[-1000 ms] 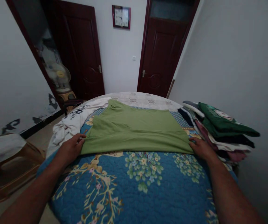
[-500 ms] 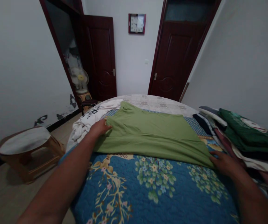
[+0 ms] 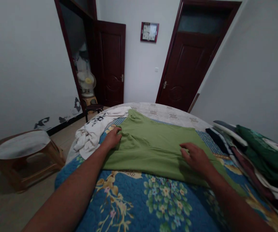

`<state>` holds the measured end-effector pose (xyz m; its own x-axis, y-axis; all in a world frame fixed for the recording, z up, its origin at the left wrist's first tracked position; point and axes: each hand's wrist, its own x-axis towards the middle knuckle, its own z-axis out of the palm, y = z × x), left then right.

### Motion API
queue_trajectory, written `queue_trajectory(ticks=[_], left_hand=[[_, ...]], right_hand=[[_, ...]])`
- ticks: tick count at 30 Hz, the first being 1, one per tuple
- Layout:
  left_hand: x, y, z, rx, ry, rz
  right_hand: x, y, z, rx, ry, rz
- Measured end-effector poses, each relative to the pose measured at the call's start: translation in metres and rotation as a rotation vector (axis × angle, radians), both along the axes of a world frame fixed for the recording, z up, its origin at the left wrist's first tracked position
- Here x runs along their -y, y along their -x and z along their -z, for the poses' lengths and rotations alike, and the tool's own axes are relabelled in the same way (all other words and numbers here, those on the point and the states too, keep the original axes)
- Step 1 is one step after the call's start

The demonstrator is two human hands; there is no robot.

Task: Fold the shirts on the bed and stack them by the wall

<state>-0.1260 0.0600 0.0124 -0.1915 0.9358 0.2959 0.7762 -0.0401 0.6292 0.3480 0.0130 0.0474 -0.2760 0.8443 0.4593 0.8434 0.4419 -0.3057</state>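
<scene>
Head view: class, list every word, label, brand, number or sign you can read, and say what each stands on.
No text can be read for certain.
Wall clock: numbers around the dial, too small and blurred to quote.
Fan: any mark on its yellow centre is too small.
Dark green garment: pale print, cannot tell whether it holds letters.

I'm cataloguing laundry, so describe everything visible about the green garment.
The green garment looks like plain, soft cloth, spread out and wrinkled, with a band along its near side apparently folded over. It lies on the blue floral cover. The left hand is at its left edge; the right hand is over it, contact unclear.
</scene>
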Motion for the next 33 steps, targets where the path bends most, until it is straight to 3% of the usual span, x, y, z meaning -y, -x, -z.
queue_trajectory(ticks=[2, 5, 9, 13, 16, 18, 21, 25, 30, 33], left_hand=[[0.003, -0.003, 0.003, -0.027, 0.008, -0.029], [0.008, -0.006, 0.001, -0.031, 0.01, -0.05], [0.014, -0.009, -0.007, 0.066, -0.061, -0.009], [0.019, -0.014, -0.014, 0.209, -0.142, 0.166], [0.021, -0.018, -0.016, 0.271, -0.183, 0.29], [0.021, -0.019, -0.017, 0.252, -0.236, 0.34], [0.019, -0.017, -0.014, 0.188, -0.299, 0.312], [0.011, -0.008, 0.0, 0.068, -0.279, 0.14], [0.006, -0.001, 0.017, -0.06, -0.037, 0.01], [0.006, 0.001, 0.021, -0.127, -0.03, 0.009]], right_hand=[[-0.02, 0.049, -0.004, -0.024, 0.056, -0.099], [-0.051, 0.113, -0.006, -0.04, 0.185, -0.132], [-0.088, 0.173, 0.003, -0.199, 0.477, -0.178], [-0.102, 0.201, 0.019, -0.405, 0.713, -0.305], [-0.098, 0.203, 0.029, -0.702, 0.928, -0.464], [-0.098, 0.199, 0.035, -0.892, 0.988, -0.521], [-0.104, 0.194, 0.041, -0.947, 0.739, -0.447], [-0.121, 0.191, 0.055, -0.724, 0.239, -0.227], [-0.131, 0.192, 0.074, -0.442, 0.152, -0.113], [-0.131, 0.192, 0.076, -0.372, 0.139, -0.11]])
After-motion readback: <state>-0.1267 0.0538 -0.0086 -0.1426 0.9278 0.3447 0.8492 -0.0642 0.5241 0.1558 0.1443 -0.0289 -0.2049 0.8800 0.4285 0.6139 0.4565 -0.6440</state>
